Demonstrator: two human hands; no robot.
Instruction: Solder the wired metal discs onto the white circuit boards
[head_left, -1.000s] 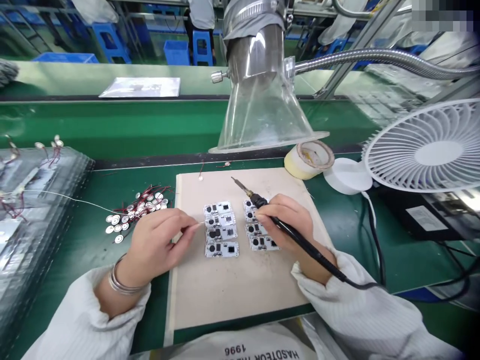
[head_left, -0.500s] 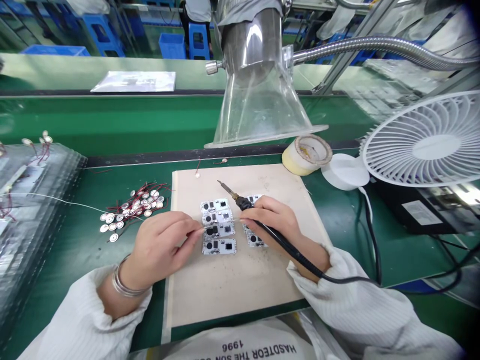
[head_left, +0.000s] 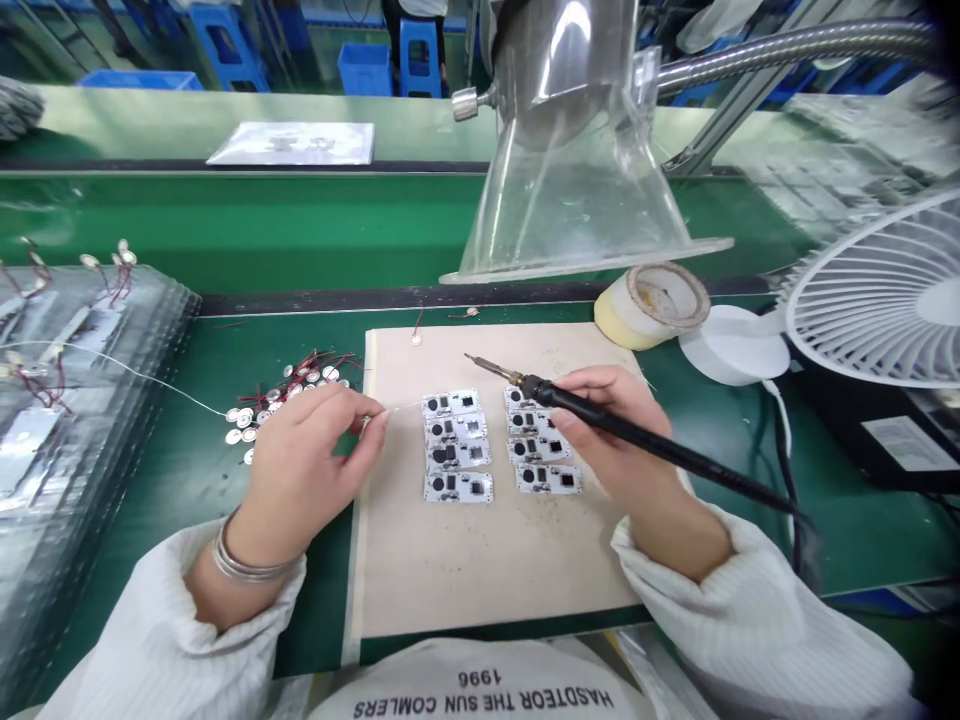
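Observation:
My left hand (head_left: pixel 311 470) pinches a thin solder wire (head_left: pixel 405 407) between thumb and forefinger, left of the circuit boards. The wire's free end points at the top board of the left column. My right hand (head_left: pixel 637 480) grips a soldering iron (head_left: pixel 690 460) like a pen. Its bare tip (head_left: pixel 480 361) points up and left, above the boards and apart from them. White circuit boards lie in two columns, a left column (head_left: pixel 459 486) and a right column (head_left: pixel 551 479). Behind my left hand is a pile of small round discs with red leads (head_left: pixel 244 416), partly hidden.
A beige work mat (head_left: pixel 480 580) lies under the boards. Stacked clear trays (head_left: pixel 112 400) stand at the left. A tape roll (head_left: pixel 652 300), a white fan (head_left: pixel 885 300) and a black box (head_left: pixel 840 420) are at the right. A clear extraction hood (head_left: pixel 577 200) hangs overhead.
My left hand has drawn back left from the boards with the solder wire. My right hand has moved right, away from the left column, still holding the iron. The whole view has shifted slightly.

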